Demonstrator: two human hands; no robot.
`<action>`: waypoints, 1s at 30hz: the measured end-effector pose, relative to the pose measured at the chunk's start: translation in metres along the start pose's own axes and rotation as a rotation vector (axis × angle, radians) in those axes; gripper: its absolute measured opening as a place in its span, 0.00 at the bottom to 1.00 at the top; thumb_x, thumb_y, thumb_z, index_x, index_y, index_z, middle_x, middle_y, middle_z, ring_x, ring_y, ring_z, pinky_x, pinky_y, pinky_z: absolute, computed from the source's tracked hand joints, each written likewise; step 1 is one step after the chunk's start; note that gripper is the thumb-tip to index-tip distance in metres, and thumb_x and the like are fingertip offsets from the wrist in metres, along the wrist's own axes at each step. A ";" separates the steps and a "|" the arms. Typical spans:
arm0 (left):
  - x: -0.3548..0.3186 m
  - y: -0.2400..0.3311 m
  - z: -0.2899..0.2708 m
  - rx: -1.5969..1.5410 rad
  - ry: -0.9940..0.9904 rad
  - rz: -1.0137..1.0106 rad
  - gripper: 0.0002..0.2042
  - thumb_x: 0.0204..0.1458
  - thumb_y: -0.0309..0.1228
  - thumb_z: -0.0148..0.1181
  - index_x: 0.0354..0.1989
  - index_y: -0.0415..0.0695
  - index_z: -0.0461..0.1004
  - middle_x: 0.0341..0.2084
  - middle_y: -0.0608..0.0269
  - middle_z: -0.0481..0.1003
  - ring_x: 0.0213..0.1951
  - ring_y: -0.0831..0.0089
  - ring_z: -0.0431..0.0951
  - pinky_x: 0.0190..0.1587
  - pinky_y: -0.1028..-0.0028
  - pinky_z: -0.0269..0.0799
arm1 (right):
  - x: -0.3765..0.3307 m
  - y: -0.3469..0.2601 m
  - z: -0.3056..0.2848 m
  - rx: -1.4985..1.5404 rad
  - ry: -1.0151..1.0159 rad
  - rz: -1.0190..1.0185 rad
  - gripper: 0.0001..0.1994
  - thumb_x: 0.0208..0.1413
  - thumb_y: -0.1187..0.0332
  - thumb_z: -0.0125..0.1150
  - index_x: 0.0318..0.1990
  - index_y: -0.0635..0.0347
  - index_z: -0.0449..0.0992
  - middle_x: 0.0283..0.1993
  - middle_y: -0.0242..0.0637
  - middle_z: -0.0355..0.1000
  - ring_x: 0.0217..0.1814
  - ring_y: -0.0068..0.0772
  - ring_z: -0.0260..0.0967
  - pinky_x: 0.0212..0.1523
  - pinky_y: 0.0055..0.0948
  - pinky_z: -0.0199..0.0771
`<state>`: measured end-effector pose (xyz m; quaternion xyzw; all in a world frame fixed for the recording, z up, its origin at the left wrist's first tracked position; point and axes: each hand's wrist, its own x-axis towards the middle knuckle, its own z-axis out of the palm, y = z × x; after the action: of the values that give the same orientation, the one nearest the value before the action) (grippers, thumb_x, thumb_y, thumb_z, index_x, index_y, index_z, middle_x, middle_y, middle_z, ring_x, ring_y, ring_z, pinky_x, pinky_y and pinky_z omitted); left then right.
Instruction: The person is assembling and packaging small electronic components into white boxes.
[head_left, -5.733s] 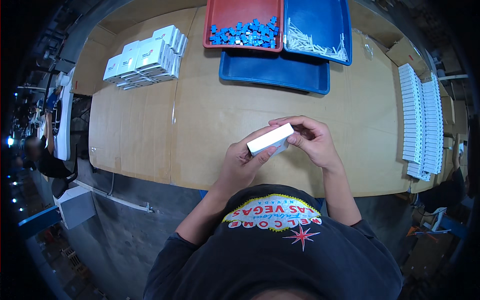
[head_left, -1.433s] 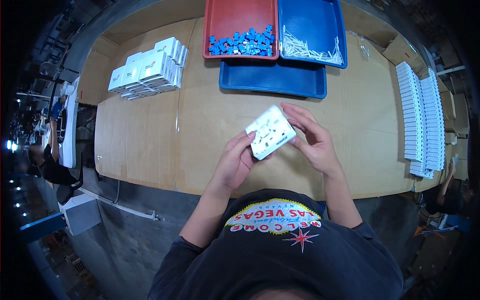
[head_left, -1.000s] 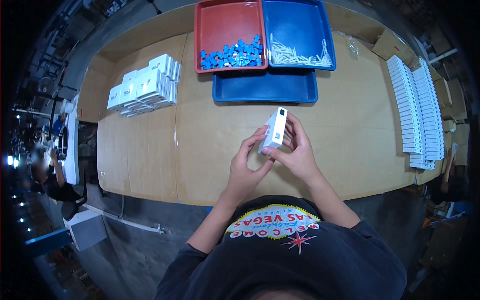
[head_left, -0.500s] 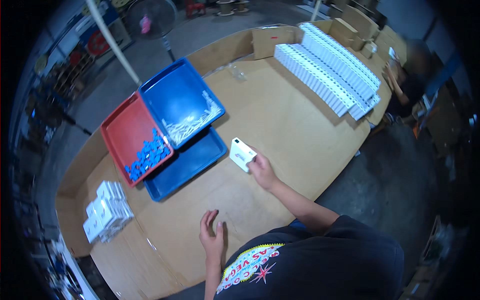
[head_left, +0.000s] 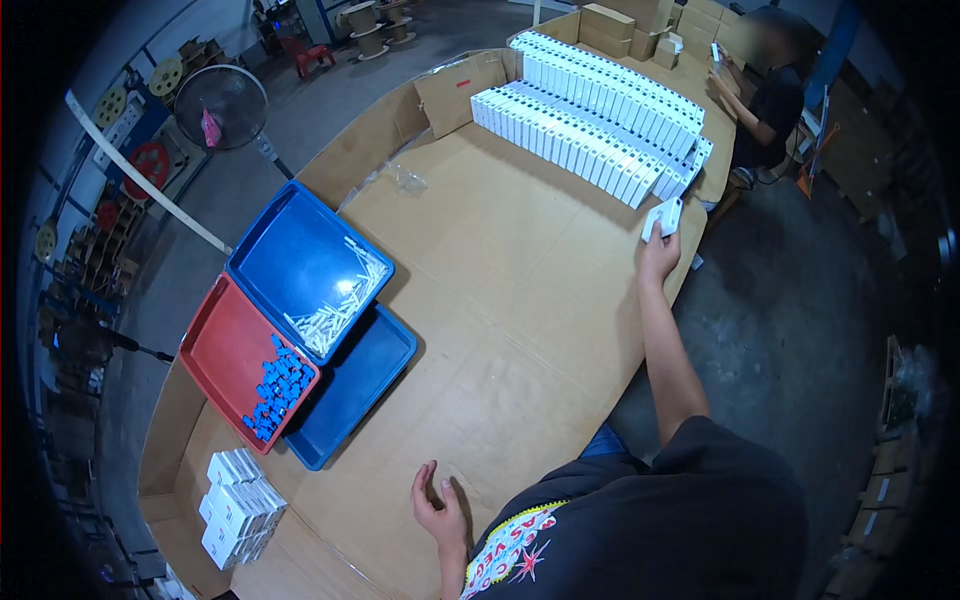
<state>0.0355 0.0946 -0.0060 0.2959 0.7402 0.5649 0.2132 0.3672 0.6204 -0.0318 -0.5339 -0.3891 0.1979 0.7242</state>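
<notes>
A small flat white box is gripped in my right hand, close to the table's right edge. Just beyond it stand long rows of similar white boxes, packed upright side by side. My left hand hovers over the near part of the cardboard-covered table, fingers apart and holding nothing. To its left sits a stack of flat white boxes.
On the left, a blue tray holds white sticks, and a red tray holds small blue pieces. Another blue tray lies partly under them. Cardboard walls border the far side. Beyond the rows, a co-worker sits handling something.
My right hand has carried the white box right and away from me, to the near end of the rows. My left hand stays low and open. The view has turned rightward.
</notes>
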 end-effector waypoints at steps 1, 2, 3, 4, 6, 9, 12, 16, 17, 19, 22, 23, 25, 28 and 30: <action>0.000 -0.001 0.000 -0.003 0.016 -0.005 0.21 0.61 0.19 0.58 0.64 0.33 0.69 0.59 0.45 0.76 0.63 0.57 0.76 0.67 0.62 0.68 | 0.010 -0.001 0.004 -0.088 0.017 0.011 0.21 0.70 0.71 0.60 0.67 0.67 0.70 0.59 0.44 0.78 0.58 0.34 0.78 0.56 0.33 0.77; 0.000 -0.001 -0.001 -0.003 0.018 -0.004 0.21 0.61 0.19 0.58 0.64 0.33 0.69 0.59 0.45 0.76 0.63 0.57 0.76 0.67 0.62 0.68 | 0.018 0.001 0.010 -0.086 0.016 0.011 0.21 0.70 0.71 0.60 0.67 0.67 0.70 0.59 0.44 0.78 0.58 0.34 0.78 0.56 0.33 0.77; 0.000 0.000 -0.002 0.016 0.022 0.011 0.21 0.61 0.19 0.59 0.63 0.32 0.69 0.58 0.45 0.76 0.62 0.58 0.77 0.67 0.62 0.69 | 0.025 0.003 0.018 -0.025 0.041 -0.026 0.23 0.70 0.71 0.60 0.69 0.67 0.69 0.60 0.45 0.78 0.59 0.35 0.78 0.58 0.33 0.76; 0.000 0.000 -0.003 0.035 0.026 0.026 0.21 0.60 0.19 0.59 0.63 0.32 0.69 0.57 0.45 0.77 0.62 0.58 0.77 0.67 0.62 0.69 | 0.031 0.009 0.025 0.036 0.065 -0.062 0.24 0.70 0.71 0.60 0.70 0.67 0.67 0.61 0.46 0.78 0.60 0.36 0.77 0.59 0.33 0.75; 0.002 0.003 0.002 0.007 0.025 0.018 0.21 0.60 0.19 0.59 0.63 0.32 0.70 0.57 0.46 0.78 0.61 0.58 0.77 0.67 0.62 0.69 | 0.046 0.028 0.029 -0.055 0.054 -0.076 0.25 0.70 0.71 0.60 0.71 0.67 0.66 0.64 0.49 0.76 0.63 0.41 0.76 0.62 0.35 0.74; 0.003 0.002 0.001 -0.006 0.042 0.003 0.21 0.60 0.19 0.59 0.62 0.32 0.70 0.56 0.46 0.78 0.61 0.59 0.78 0.67 0.62 0.69 | 0.044 0.041 0.039 -0.560 -0.091 -0.150 0.29 0.68 0.72 0.60 0.74 0.64 0.63 0.71 0.54 0.69 0.65 0.52 0.74 0.63 0.38 0.74; 0.002 0.002 0.000 0.005 0.051 -0.007 0.21 0.60 0.19 0.59 0.62 0.32 0.70 0.56 0.46 0.78 0.60 0.59 0.78 0.67 0.62 0.69 | 0.048 0.046 0.040 -0.413 -0.097 -0.076 0.30 0.66 0.73 0.61 0.74 0.64 0.63 0.69 0.53 0.71 0.63 0.49 0.76 0.62 0.38 0.75; 0.002 0.001 0.000 0.054 0.034 0.017 0.20 0.61 0.20 0.59 0.62 0.32 0.70 0.56 0.46 0.78 0.60 0.59 0.78 0.67 0.62 0.69 | 0.057 0.047 0.039 -0.346 -0.096 -0.080 0.29 0.64 0.78 0.62 0.73 0.65 0.64 0.66 0.51 0.74 0.62 0.44 0.77 0.61 0.37 0.76; 0.002 0.002 0.000 0.054 0.037 0.015 0.20 0.61 0.20 0.59 0.62 0.32 0.70 0.56 0.46 0.78 0.60 0.59 0.78 0.67 0.62 0.69 | 0.057 0.048 0.039 -0.345 -0.099 -0.080 0.29 0.64 0.78 0.62 0.73 0.65 0.64 0.66 0.51 0.74 0.62 0.44 0.77 0.61 0.37 0.76; 0.002 0.003 0.001 0.079 0.030 0.016 0.20 0.61 0.20 0.60 0.62 0.32 0.70 0.56 0.47 0.78 0.60 0.60 0.78 0.66 0.63 0.70 | 0.057 0.050 0.041 -0.279 -0.085 -0.052 0.29 0.63 0.80 0.62 0.72 0.65 0.65 0.64 0.51 0.75 0.63 0.42 0.76 0.62 0.36 0.75; 0.003 0.001 0.006 -0.008 0.038 0.017 0.20 0.61 0.21 0.61 0.62 0.33 0.71 0.56 0.48 0.78 0.59 0.60 0.79 0.64 0.64 0.71 | 0.077 0.068 0.036 -0.180 -0.136 -0.069 0.28 0.63 0.83 0.58 0.71 0.71 0.63 0.68 0.51 0.72 0.67 0.39 0.73 0.68 0.34 0.71; 0.001 0.002 0.000 0.010 0.079 0.004 0.20 0.61 0.21 0.61 0.62 0.33 0.71 0.56 0.48 0.78 0.59 0.60 0.79 0.64 0.64 0.71 | 0.065 0.070 0.045 -0.221 -0.178 -0.054 0.27 0.62 0.83 0.60 0.69 0.69 0.65 0.64 0.49 0.75 0.64 0.37 0.75 0.65 0.33 0.72; -0.002 0.005 -0.004 0.089 0.058 0.003 0.20 0.60 0.21 0.62 0.61 0.33 0.72 0.56 0.47 0.77 0.59 0.61 0.79 0.63 0.65 0.72 | 0.070 0.082 0.045 -0.218 -0.178 -0.094 0.23 0.59 0.83 0.61 0.63 0.67 0.73 0.54 0.44 0.81 0.55 0.32 0.78 0.58 0.33 0.75; -0.013 0.001 -0.029 0.312 0.146 0.074 0.19 0.57 0.28 0.67 0.57 0.40 0.77 0.52 0.53 0.82 0.56 0.57 0.81 0.61 0.62 0.73 | 0.014 0.069 0.061 -0.606 -0.301 -0.072 0.16 0.60 0.77 0.57 0.55 0.71 0.77 0.49 0.51 0.80 0.46 0.43 0.77 0.50 0.39 0.76; 0.014 0.012 0.004 0.172 0.032 0.194 0.19 0.56 0.31 0.68 0.56 0.42 0.78 0.52 0.55 0.82 0.56 0.56 0.81 0.61 0.61 0.73 | 0.188 0.075 -0.025 -0.552 -0.296 -0.233 0.19 0.60 0.69 0.62 0.55 0.75 0.75 0.54 0.61 0.79 0.52 0.55 0.78 0.55 0.47 0.76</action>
<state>0.0300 0.1092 0.0043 0.3743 0.7572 0.5219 0.1192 0.5132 0.7633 -0.0386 -0.6273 -0.5875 0.0761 0.5055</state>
